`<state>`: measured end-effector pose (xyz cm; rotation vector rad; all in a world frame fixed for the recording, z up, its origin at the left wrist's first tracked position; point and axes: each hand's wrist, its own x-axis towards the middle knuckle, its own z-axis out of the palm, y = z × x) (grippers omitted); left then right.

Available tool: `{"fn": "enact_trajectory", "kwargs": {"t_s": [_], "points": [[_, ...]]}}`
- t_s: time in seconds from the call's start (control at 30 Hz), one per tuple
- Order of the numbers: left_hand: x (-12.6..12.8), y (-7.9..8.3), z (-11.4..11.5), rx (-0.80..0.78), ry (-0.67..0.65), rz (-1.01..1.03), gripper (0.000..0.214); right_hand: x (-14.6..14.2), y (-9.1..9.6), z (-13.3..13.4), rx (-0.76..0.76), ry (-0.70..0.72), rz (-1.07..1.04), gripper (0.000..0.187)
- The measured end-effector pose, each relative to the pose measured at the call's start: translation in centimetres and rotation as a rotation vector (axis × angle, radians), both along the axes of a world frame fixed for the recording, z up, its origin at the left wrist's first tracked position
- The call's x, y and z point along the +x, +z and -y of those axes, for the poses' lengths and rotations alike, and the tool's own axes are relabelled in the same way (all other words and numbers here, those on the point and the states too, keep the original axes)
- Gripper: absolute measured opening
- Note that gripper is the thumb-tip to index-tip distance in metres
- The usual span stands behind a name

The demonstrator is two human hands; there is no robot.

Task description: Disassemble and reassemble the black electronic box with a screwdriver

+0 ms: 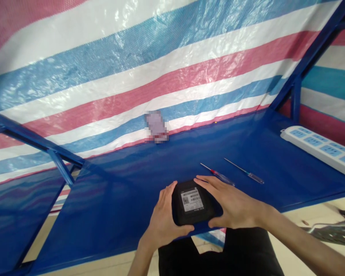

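Note:
A flat black device [181,217] with squared sides shows a white label carrying barcodes and a square code. It is near the front edge of the blue table. My left hand [162,216] holds its left side, fingers along the edge and thumb at the near corner. On the opposite side my right hand [230,205] grips it, fingers at the far corner and thumb at the near one. Just beyond my right hand lies a screwdriver [218,175] with a red and clear handle. Another screwdriver [251,175], with a teal and clear handle, lies to its right.
The blue tabletop [117,191] meets a striped plastic sheet [161,84] at the back. A white power strip [322,147] lies at the right. Blue metal braces [300,65] rise at both sides. A blurred-out object [156,124] stands against the sheet.

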<state>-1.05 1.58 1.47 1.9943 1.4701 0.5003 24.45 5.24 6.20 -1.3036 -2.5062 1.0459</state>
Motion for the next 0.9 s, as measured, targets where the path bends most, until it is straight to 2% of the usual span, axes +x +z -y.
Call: {"fn": "enact_trajectory", "kwargs": {"t_s": [0.37, 0.6, 0.9], "points": [[0.2, -0.2, -0.2, -0.027, 0.032, -0.009, 0.118, -0.3, -0.2, -0.4, -0.028, -0.055, -0.033, 0.114], [0.3, 0.3, -0.5, -0.059, 0.024, -0.021, 0.122, -0.7, -0.7, -1.6, -0.067, 0.028, -0.020, 0.129], [0.0, 0.0, -0.6, -0.035, 0.001, -0.030, 0.121, -0.1, -1.0, -1.6, -0.004, 0.058, -0.054, 0.126]]}}
